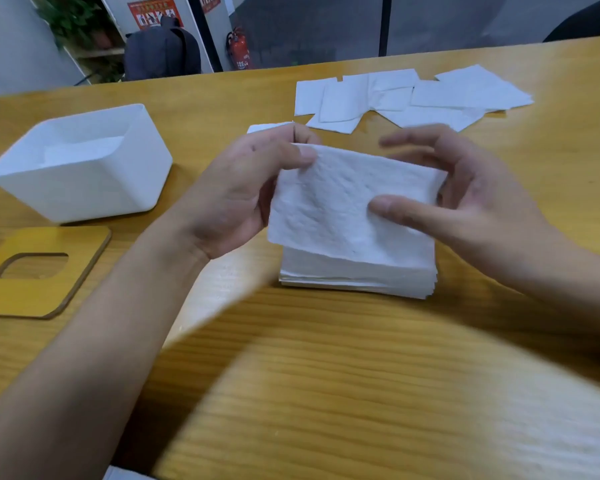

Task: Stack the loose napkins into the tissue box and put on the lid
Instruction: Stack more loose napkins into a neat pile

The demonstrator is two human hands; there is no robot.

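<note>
My left hand (236, 195) pinches the top left corner of a white napkin (333, 202), thumb on top. My right hand (465, 202) holds the napkin's right side, its thumb lying across the front and its fingers behind. The napkin hangs tilted just above a neat stack of napkins (357, 275) in the middle of the table. A white tissue box (84, 188) stands open at the left with some napkins inside. Its wooden lid (39, 271), with an oblong slot, lies flat in front of the box. Several loose napkins (409, 98) are spread at the far right.
The wooden table (326, 375) runs to a far edge behind the loose napkins. One more napkin (267, 127) peeks out behind my left hand. Beyond the table stand a dark backpack (161, 50), a red fire extinguisher (239, 46) and a dark chair back (589, 22).
</note>
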